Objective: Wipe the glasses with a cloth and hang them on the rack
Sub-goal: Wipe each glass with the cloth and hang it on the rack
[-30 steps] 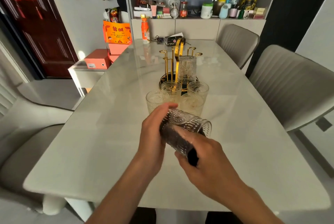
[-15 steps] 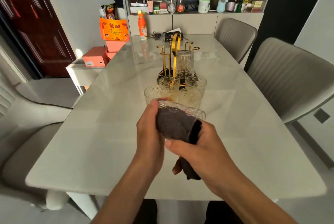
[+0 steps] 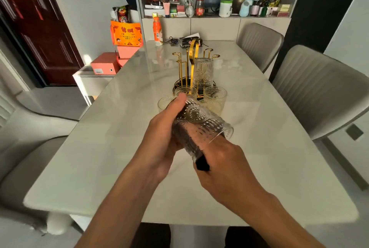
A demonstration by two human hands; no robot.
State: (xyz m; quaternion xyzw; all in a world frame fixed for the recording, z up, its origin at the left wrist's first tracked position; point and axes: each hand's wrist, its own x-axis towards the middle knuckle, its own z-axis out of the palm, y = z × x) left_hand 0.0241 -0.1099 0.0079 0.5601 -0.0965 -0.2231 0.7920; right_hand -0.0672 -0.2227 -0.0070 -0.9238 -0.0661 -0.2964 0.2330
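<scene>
We worked at the long pale table (image 3: 269,147), standing at its near end so both arms could meet over bare surface. Toward the middle stood the gold rack (image 3: 192,61), its hooked arms pointing up; one hung glass (image 3: 203,71) already sat upside down on it, presumably to drain and stay dust-free. Just in front of the rack's dark base, four waiting glasses (image 3: 215,95) stood upright in a close cluster, kept near both the rack and our reach.

We held the embossed glass (image 3: 199,125) above the table, tilted on its side with the mouth toward our right, which let the cloth get inside. Our left hand (image 3: 161,133) was clamped around its base end, thumb lying along the top, steadying it. Our right hand (image 3: 225,165) was closed on the dark cloth (image 3: 202,164), which ran up into the glass and darkened its interior; only a small end showed below the rim. How far our fingers went inside we could not tell. We judged the wiping was under way and the hanging not yet started for this glass.
</scene>
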